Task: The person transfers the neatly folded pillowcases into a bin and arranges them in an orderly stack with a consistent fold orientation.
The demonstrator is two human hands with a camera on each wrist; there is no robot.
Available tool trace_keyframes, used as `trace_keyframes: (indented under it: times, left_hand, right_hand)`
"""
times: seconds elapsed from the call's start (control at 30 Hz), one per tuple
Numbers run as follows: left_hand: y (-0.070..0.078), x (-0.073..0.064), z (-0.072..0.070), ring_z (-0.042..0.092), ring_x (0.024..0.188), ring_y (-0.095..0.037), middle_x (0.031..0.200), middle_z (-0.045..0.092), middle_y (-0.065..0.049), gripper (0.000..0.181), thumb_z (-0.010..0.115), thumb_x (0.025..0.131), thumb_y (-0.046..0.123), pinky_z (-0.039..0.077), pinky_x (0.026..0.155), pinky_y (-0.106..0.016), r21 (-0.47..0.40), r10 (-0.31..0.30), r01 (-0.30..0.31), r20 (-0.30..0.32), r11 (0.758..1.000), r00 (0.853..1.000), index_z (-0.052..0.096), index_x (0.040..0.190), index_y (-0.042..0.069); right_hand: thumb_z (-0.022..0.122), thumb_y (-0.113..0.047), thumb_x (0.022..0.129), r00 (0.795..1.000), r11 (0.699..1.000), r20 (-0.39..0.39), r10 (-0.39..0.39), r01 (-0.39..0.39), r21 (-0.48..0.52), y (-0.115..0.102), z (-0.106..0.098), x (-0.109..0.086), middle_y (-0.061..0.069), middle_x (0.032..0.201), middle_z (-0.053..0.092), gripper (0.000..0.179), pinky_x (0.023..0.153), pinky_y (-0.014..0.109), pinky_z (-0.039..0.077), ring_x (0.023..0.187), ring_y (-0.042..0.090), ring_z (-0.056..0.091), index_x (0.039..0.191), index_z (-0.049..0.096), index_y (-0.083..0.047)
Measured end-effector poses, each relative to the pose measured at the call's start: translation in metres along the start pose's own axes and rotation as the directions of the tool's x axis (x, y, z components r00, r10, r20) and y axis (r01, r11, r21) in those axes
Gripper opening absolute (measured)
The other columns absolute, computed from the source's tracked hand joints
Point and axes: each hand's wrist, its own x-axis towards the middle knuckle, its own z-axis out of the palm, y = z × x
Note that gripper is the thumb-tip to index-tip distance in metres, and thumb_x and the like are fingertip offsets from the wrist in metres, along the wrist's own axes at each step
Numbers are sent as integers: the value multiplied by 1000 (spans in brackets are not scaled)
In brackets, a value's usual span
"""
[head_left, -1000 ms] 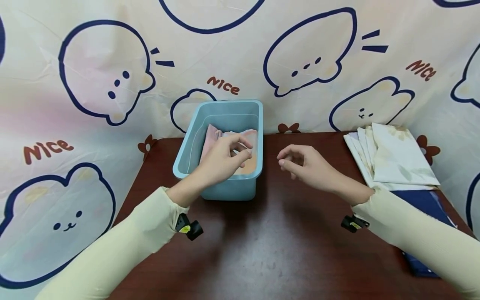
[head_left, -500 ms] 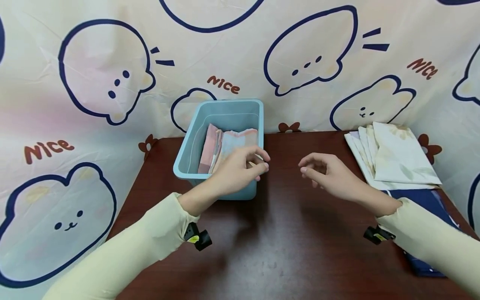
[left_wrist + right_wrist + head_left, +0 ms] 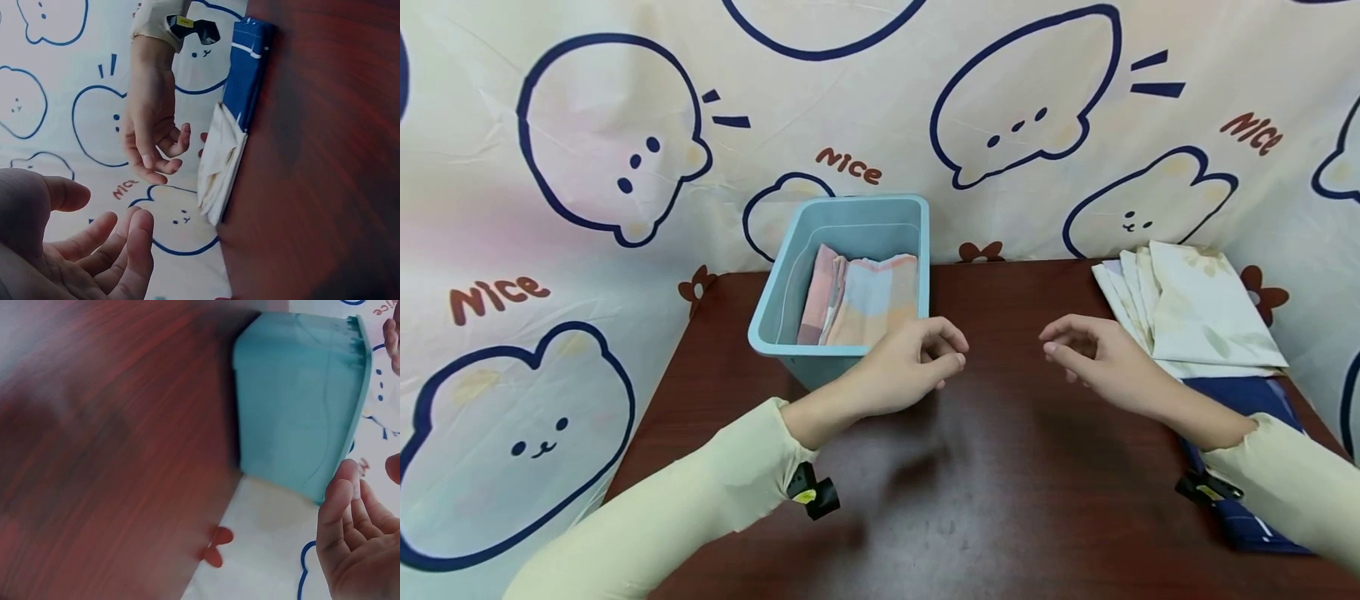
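My left hand [image 3: 912,364] hovers in front of the blue plastic bin's near right corner, fingers loosely bent and holding nothing. Inside the bin [image 3: 838,351] stand folded cloths: a pink one [image 3: 817,300] at the left and a blue-and-peach one [image 3: 874,300] beside it. My right hand [image 3: 1101,358] is over the table, to the left of the folded cloths, its fingers loosely curled around nothing. Close to it lie folded white cloths [image 3: 1213,321] with a pale leaf print. A folded navy cloth [image 3: 1240,400] lies in front of them, partly hidden by the right forearm.
The dark red-brown wooden table [image 3: 970,517] extends toward me. A cartoon-printed curtain [image 3: 880,100] surrounds its back and sides, right behind the bin. In the right wrist view the bin's outer wall [image 3: 294,394] stands at the table's edge area.
Both hands have moved to the right and toward me. The left hand has come out from over the bin, uncovering the cloths inside; the right hand has drawn closer to the white cloths.
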Motion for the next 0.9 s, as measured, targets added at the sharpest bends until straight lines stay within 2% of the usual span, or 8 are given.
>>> trace_keyframes:
  times: [0.3, 0.47, 0.63, 0.77, 0.9]
  left_hand:
    - [-9, 0, 13, 60, 70, -22, 82, 63, -2, 12, 54, 97, 17, 48, 60, -25, 11, -11, 11, 35, 1000, 999, 60, 107, 14]
    - [-14, 2, 23, 58, 68, -14, 81, 62, 0, 10, 54, 97, 19, 46, 59, -25, 15, -34, 33, 62, 999, 998, 60, 105, 16]
    - [-20, 3, 34, 61, 71, -15, 83, 64, 2, 10, 55, 97, 21, 47, 59, -25, 16, -65, 64, 89, 998, 994, 61, 104, 18]
    - [-26, 7, 40, 63, 73, -19, 84, 64, 2, 10, 55, 97, 20, 47, 59, -24, 6, -70, 70, 97, 998, 993, 61, 104, 18]
    - [-32, 15, 43, 61, 70, -15, 83, 64, 2, 10, 55, 97, 20, 47, 60, -23, 1, -81, 81, 103, 997, 991, 61, 104, 17]
  right_hand:
    - [56, -24, 98, 997, 991, -71, 9, -18, -130, 30, -9, -18, 10, 96, 69, 19, 52, 26, 46, 61, 8, 58, 111, 62, -10]
    - [55, -26, 98, 996, 982, -82, 36, -50, -182, 44, -12, -24, 10, 93, 69, 22, 53, 25, 46, 60, 4, 58, 111, 61, -9]
    - [55, -26, 99, 994, 979, -84, 65, -79, -188, 62, -13, -32, 11, 91, 68, 25, 52, 25, 44, 60, 4, 57, 112, 61, -6]
    - [56, -23, 98, 993, 979, -103, 57, -75, -188, 78, -11, -37, 10, 85, 68, 23, 51, 24, 43, 57, 6, 57, 109, 62, -5]
    - [56, -23, 98, 994, 974, -99, 56, -76, -212, 93, -9, -42, 10, 83, 69, 22, 52, 24, 45, 56, 6, 57, 107, 63, -4]
